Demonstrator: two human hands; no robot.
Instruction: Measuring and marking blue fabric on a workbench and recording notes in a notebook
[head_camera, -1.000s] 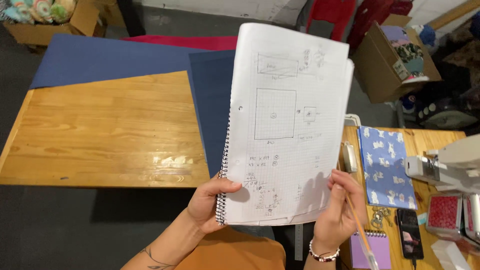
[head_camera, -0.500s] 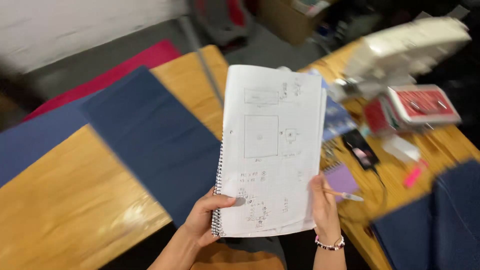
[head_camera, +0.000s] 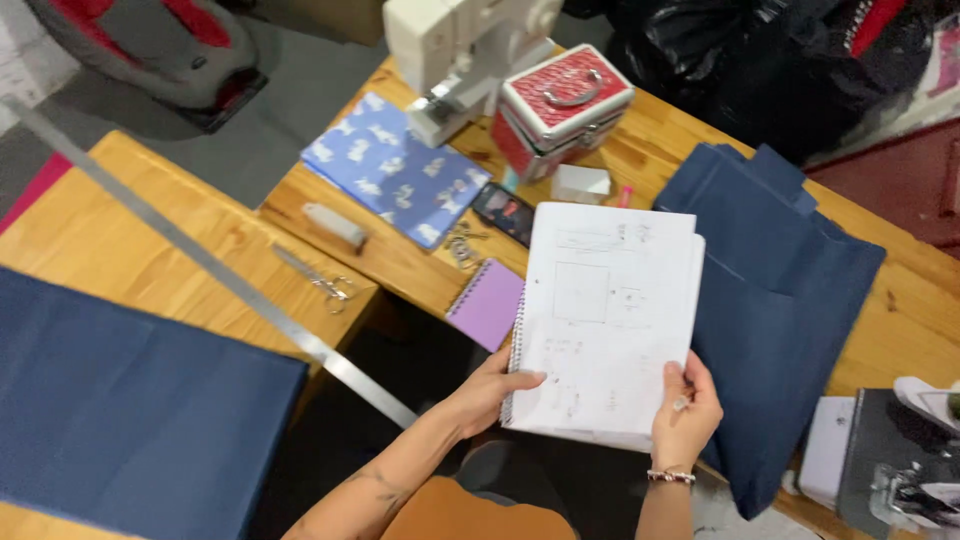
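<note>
I hold an open spiral notebook (head_camera: 608, 320) upright in front of me, its squared white page covered in pencil sketches. My left hand (head_camera: 488, 388) grips the lower left corner by the spiral binding. My right hand (head_camera: 686, 410) grips the lower right corner, a bracelet on the wrist. Dark blue fabric (head_camera: 782, 300) lies on the wooden table (head_camera: 920, 310) just right of the notebook. A small purple notebook (head_camera: 488, 303) lies at the table edge to the left of it.
A white sewing machine (head_camera: 462, 50), a red metal case (head_camera: 562, 108), patterned blue cloth (head_camera: 392, 168), a phone (head_camera: 503, 212) and scissors (head_camera: 318, 280) lie on the tables. A long metal ruler (head_camera: 200, 255) crosses the left table above more blue fabric (head_camera: 130, 400). Another machine (head_camera: 900, 460) stands at the right.
My view has swung to the right, from the left table to the table with the sewing machine. The notebook stays in both hands, lower in view.
</note>
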